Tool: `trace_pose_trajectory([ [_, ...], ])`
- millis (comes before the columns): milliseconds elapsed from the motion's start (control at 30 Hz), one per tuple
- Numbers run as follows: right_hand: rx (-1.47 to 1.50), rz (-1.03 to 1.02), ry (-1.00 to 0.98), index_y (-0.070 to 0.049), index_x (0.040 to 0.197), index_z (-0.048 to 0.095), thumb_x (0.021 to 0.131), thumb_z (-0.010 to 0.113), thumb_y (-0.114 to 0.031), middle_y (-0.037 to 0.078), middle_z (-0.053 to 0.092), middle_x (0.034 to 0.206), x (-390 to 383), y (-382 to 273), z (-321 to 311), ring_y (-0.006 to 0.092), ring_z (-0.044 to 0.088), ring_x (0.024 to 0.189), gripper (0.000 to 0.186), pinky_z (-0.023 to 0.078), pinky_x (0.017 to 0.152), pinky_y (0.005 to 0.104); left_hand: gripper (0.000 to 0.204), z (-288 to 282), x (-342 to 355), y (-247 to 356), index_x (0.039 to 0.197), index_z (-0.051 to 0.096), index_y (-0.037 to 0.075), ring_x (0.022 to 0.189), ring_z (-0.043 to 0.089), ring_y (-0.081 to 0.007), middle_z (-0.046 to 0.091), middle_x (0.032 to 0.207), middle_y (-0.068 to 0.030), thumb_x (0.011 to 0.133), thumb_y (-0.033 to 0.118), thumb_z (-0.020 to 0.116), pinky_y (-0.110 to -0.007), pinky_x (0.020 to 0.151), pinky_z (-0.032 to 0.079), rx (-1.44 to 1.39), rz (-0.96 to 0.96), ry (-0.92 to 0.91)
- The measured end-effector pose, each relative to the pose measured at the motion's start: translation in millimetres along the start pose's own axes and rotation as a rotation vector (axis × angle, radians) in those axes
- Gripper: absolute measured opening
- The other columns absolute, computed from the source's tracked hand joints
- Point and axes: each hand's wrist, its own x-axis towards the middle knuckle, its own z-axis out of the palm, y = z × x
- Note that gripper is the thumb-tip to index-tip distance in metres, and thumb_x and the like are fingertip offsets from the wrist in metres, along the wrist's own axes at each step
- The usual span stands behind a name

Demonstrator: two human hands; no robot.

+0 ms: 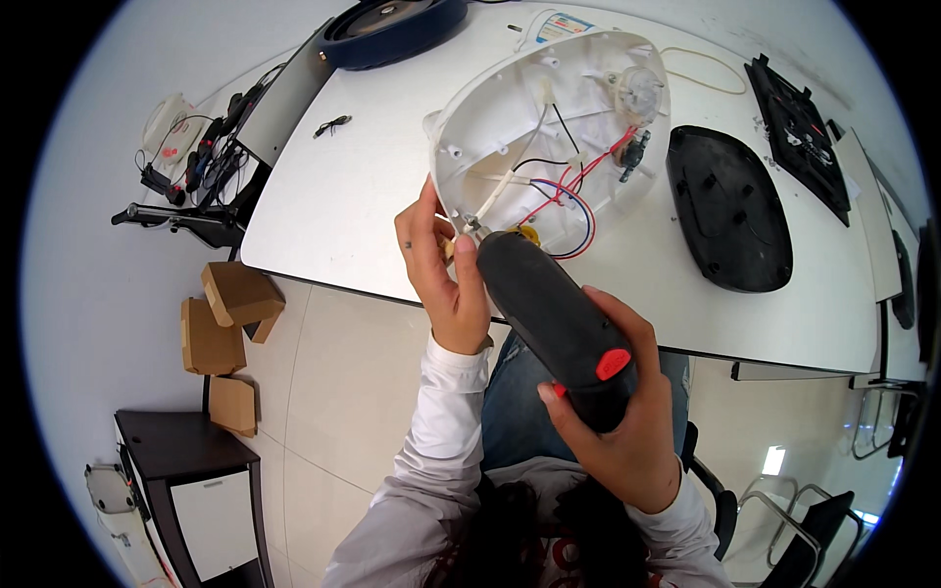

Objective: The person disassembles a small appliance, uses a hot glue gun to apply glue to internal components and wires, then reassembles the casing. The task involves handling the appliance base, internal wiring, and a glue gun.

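A white plastic appliance housing (500, 113) lies on the table with its hollow inside facing up. Red, blue, black and white wires (591, 220) run through it, and a clear round part (639, 95) sits at its far right. My right hand (632, 426) is wrapped round a black cordless screwdriver (554, 314) with red buttons. The tool slants away to the left, its tip at the housing's near left corner. There my left hand (446, 279) grips the housing's edge, thumb beside the tip and fingers partly behind the rim. What the tip touches is too small to make out.
On the white table (333, 216) are a black oval cover (730, 211), a black frame (799, 137) with small loose pieces, a short black cable (331, 126) and a dark blue round object (392, 34). Cardboard boxes (214, 336) and a dark cabinet (186, 446) stand left; chairs (818, 529) right.
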Motion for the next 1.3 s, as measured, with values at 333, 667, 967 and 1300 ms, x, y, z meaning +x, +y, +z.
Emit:
trace_pose_trajectory([
  [333, -0.062, -0.039, -0.004, -0.003, 0.133, 0.036, 0.073, 0.068, 0.002, 0.019, 0.056, 0.115, 1.6, -0.1, -0.6, 0.0263, 0.060, 0.104, 0.068, 0.046, 0.089, 0.0327, 0.048, -0.8, 0.4, 0.0, 0.134, 0.043, 0.000, 0.081, 0.039, -0.0150, 0.049, 0.107, -0.0086, 0.090, 0.018, 0.048, -0.026, 0.069, 0.035, -0.029, -0.008, 0.008],
  [667, -0.096, -0.037, -0.026, -0.002, 0.133, 0.035, 0.073, 0.068, 0.001, 0.020, 0.057, 0.116, 2.5, -1.8, -2.4, 0.0280, 0.060, 0.105, 0.068, 0.045, 0.090, 0.0336, 0.049, -0.4, 0.0, 0.4, 0.134, 0.044, 0.000, 0.080, 0.040, -0.0141, 0.049, 0.109, -0.0093, 0.089, 0.019, 0.049, -0.026, 0.068, 0.035, -0.035, -0.022, 0.015],
  [967, -0.102, -0.037, -0.029, -0.001, 0.132, 0.036, 0.073, 0.068, 0.002, 0.020, 0.057, 0.117, 4.3, -3.6, -3.8, 0.0286, 0.060, 0.105, 0.067, 0.045, 0.090, 0.0341, 0.049, -0.6, -0.9, 0.9, 0.134, 0.044, 0.000, 0.079, 0.040, -0.0139, 0.049, 0.107, -0.0091, 0.089, 0.017, 0.049, -0.026, 0.068, 0.036, -0.027, -0.028, 0.021],
  [1300, -0.096, -0.029, -0.036, -0.001, 0.132, 0.036, 0.073, 0.068, 0.002, 0.020, 0.058, 0.116, 3.9, -4.7, -3.8, 0.0290, 0.061, 0.105, 0.067, 0.045, 0.090, 0.0343, 0.050, -0.2, -1.0, 1.2, 0.135, 0.043, 0.000, 0.079, 0.040, -0.0140, 0.048, 0.107, -0.0087, 0.088, 0.016, 0.049, -0.025, 0.068, 0.036, -0.041, -0.035, 0.022],
])
